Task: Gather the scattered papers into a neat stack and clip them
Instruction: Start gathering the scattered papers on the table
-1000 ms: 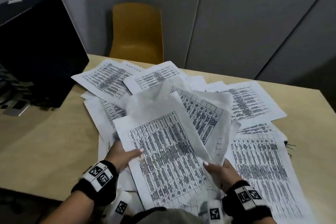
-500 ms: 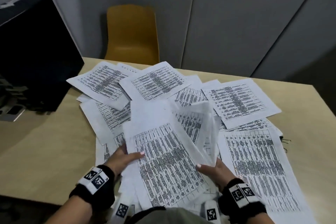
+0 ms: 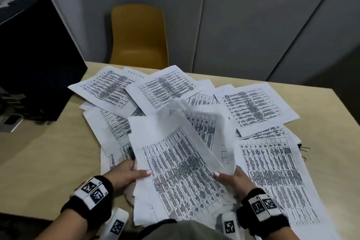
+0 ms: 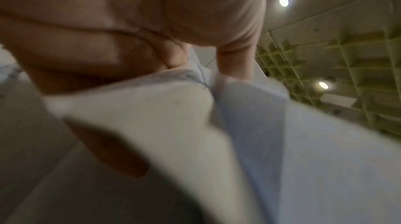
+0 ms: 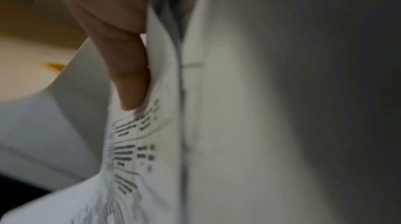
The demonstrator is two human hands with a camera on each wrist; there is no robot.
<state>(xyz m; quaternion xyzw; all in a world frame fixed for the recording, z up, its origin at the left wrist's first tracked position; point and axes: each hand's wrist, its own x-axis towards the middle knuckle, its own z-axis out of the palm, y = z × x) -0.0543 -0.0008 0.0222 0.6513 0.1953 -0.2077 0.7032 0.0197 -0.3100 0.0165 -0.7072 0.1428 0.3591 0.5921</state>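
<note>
Both hands hold a loose bundle of printed sheets (image 3: 181,171) tilted up above the table. My left hand (image 3: 128,175) grips its left edge, thumb on top. My right hand (image 3: 231,178) pinches the right edge, thumb on the print; the right wrist view shows that thumb (image 5: 130,76) pressed on the sheets (image 5: 195,124). In the left wrist view, blurred fingers (image 4: 108,56) clutch white paper (image 4: 152,116). More printed sheets (image 3: 167,87) lie scattered flat across the table. A dark pen-like thing (image 3: 131,153) lies on the paper by my left hand. Small dark clips (image 3: 303,149) lie at the right paper edge.
The pale wooden table (image 3: 39,161) has bare surface on the left and far right. A black box (image 3: 33,54) stands at the back left with dark clutter (image 3: 11,111) beside it. A yellow chair (image 3: 139,35) faces the far edge, before grey wall panels.
The bundle has been lifted and its upper sheets have fanned up and back, uncovering the far sheets. Both hands keep their hold on its side edges.
</note>
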